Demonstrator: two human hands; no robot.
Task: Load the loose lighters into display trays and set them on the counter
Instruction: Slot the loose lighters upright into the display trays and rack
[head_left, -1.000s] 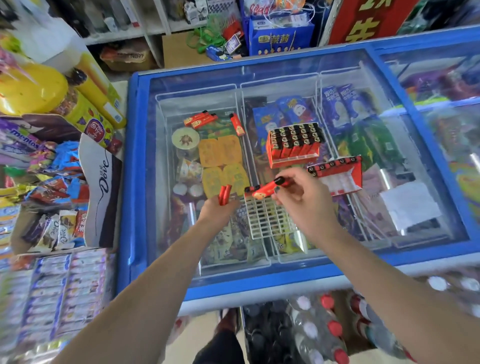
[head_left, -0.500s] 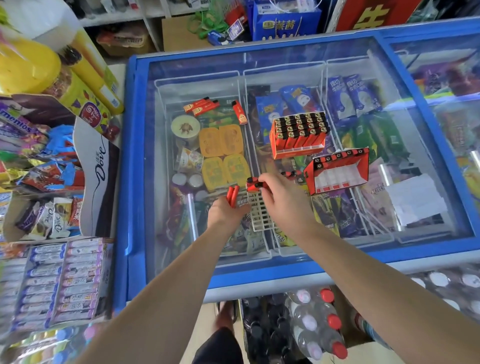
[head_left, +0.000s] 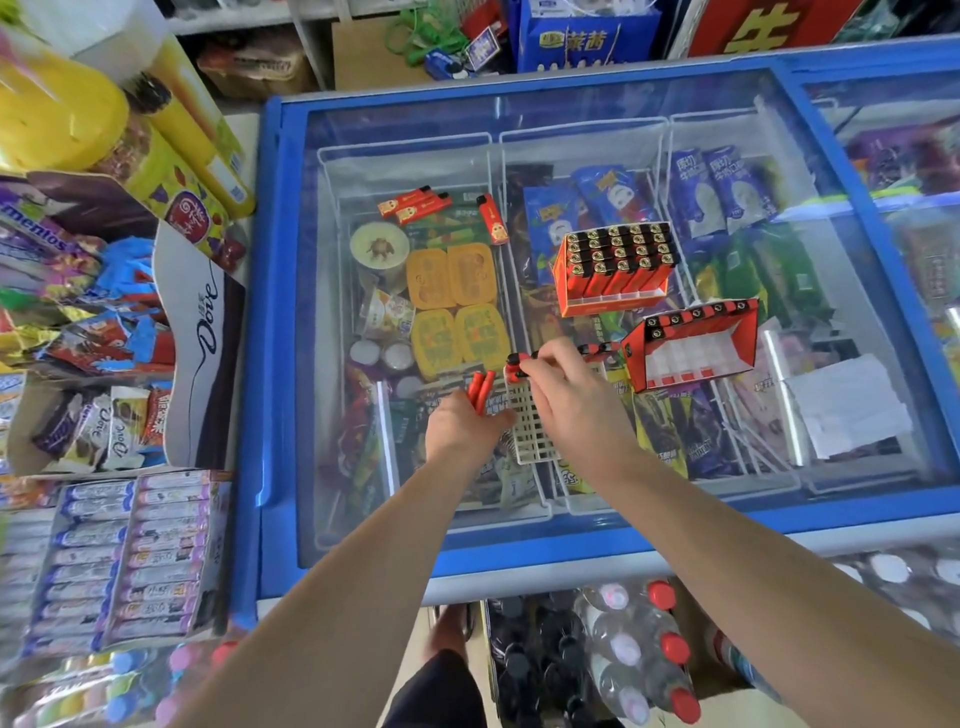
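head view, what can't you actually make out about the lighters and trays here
- Head view: how many lighters the left hand grips; its fingers cover all but the red ends.
- Head view: whether the lighter pinched by the right hand is seated in the white grid tray; the hand hides it.
- Head view: the print on the three loose lighters; too small.
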